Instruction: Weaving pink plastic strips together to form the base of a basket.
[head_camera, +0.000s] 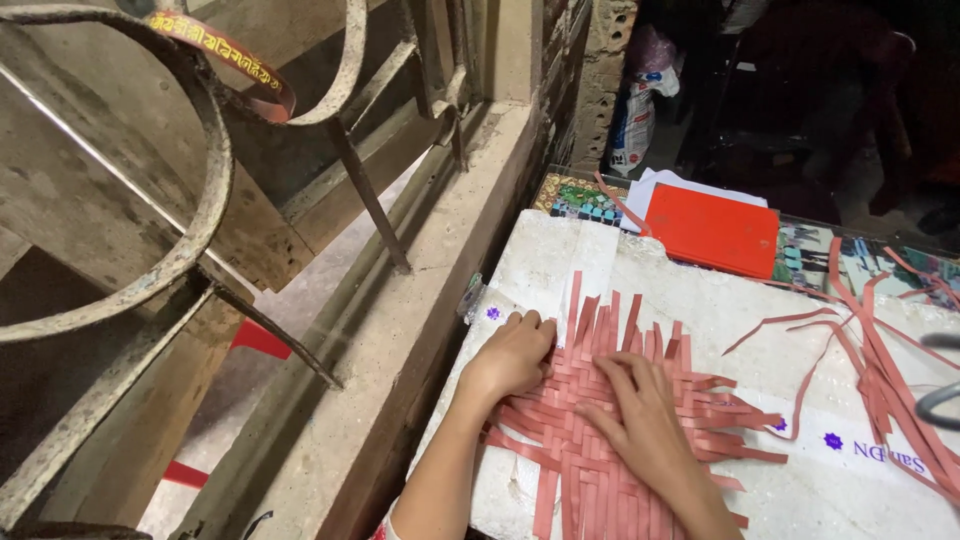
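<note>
While both hands are down on the work, the thing they're pressing on is a woven mat of reddish-pink strips (610, 420), sitting in the lower middle of the frame on a white foam board (700, 290). The left hand (515, 355) is at the mat's upper left edge, fingers curled under a bit, knuckles up, resting on the strip ends and touching the weave; it isn't clamped around anything as far as I can see. The right hand (645, 415) lies pretty much flat and open, palm down, fingers spread over the middle of the weave, pinning it rather than grabbing it. Loose ends of the strips stick out on every side of the mat, the longest ones pointing toward the top of the frame. Over on the right side there's a messy bunch of loose strips (880, 360) lying on the board, well apart from the hands. Above the board, upper right of centre, an orange-red folder (712, 232) lies on some white paper. The whole left half of the frame is a rusty curved metal grille (190, 200) with a concrete ledge (440, 290) running just beside the board.
</note>
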